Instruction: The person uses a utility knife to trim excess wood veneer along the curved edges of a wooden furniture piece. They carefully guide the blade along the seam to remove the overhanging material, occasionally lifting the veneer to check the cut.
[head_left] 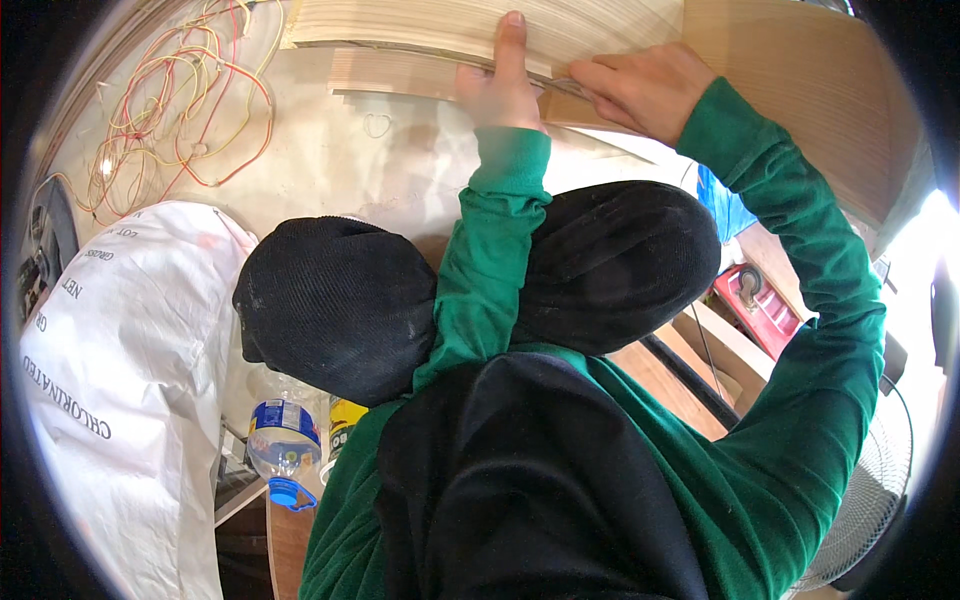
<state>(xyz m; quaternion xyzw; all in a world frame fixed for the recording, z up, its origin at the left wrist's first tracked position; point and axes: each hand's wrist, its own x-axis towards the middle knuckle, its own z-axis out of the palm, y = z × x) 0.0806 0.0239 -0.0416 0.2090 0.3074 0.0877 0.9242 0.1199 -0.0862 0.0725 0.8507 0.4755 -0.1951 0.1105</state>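
Note:
A pale wooden panel (400, 22) with straight grain lies at the far edge of my view. My left hand (503, 92) grips its near edge, the thumb stretched over the face and the other fingers partly blurred and tucked at the edge. Just to the right, my right hand (645, 92) is closed, fingertips pressed at the same edge. Something thin runs from those fingertips along the edge, too slight to name. Below the panel sits a narrower wooden strip (395, 74). On the right, a broad wooden board (800, 90) meets the panel.
Tangled red and yellow wires (205, 110) lie at the far left. A white printed sack (140, 380) stands left of my black-clad knees, beside a clear bottle (286, 445) with a blue cap. To the right are a red tray-like object (762, 310) and a fan (875, 480).

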